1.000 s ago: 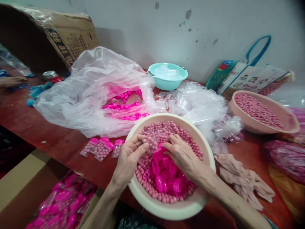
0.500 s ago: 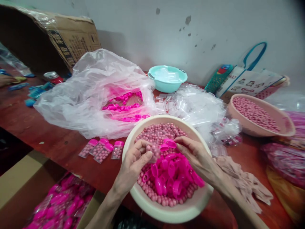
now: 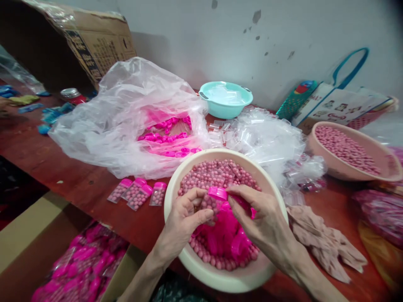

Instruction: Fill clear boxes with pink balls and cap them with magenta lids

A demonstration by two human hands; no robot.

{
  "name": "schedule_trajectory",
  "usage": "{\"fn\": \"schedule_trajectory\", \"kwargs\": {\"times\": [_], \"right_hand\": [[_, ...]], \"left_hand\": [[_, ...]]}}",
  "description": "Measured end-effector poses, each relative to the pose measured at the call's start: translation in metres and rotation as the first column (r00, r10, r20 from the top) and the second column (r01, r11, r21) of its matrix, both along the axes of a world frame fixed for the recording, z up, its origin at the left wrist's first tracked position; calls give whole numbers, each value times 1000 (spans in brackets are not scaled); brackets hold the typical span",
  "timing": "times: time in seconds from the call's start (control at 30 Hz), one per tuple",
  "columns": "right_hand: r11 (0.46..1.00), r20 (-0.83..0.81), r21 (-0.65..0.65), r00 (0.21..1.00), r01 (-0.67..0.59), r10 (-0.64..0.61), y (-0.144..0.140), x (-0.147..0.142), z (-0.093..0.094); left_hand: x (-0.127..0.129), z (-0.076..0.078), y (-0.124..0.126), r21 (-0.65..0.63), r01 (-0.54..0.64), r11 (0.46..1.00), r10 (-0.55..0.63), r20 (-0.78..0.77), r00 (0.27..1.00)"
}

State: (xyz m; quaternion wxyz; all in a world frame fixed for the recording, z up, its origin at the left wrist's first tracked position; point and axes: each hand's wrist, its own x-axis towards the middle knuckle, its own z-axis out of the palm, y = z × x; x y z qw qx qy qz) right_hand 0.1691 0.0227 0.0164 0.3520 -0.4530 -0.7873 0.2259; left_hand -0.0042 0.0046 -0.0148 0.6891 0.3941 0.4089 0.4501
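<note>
Both our hands meet over the cream basin (image 3: pixel 189 260): our left hand (image 3: pixel 184 220) pinches a bead-filled clear tube (image 3: pixel 208 204) while our right hand (image 3: pixel 260 218) presses a pink cap (image 3: pixel 217 193) on. Four capped tubes (image 3: pixel 136 195) lie left of our hands; loose beads (image 3: pixel 214 176) and caps (image 3: pixel 226 235) beneath them suggest plenty remains.

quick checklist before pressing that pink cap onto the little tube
1. Tube pinched in left hand: ok.
2. Cap gripped by right hand: ok.
3. Cap sits over tube's top: ok, though whether it is square cannot tell.
4. Tube filled with beads: ok.
5. Hands over the bowl, so spills land inside: ok.
6. Tube mouth free of stray beads: cannot tell, cap hides it.
</note>
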Motion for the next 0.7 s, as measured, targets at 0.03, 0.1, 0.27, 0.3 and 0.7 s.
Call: {"fn": "schedule_trajectory", "kwargs": {"times": [0.03,0.1,0.27,0.3,0.7], "right_hand": [[1000,1,-2,1000,18,-18,0,-1,0],[998,-15,-14,998,67,-67,-1,-1,-1],[962,-120,-208,971,178,-205,0,7,-6],[938,-180,-313,960,149,-213,0,10,-7],[783,-516,-574,849,-241,-116,12,12,-6]], "left_hand": [[0,0,0,1,3,1000,-3,-1,1000],[0,0,0,-6,-8,1000,8,-18,1000],[1,0,-1,2,-14,1000,14,-74,997],[1,0,-1,7,-7,1000,8,-82,997],[1,6,-1,-121,118,986,-130,-98,987]]}}
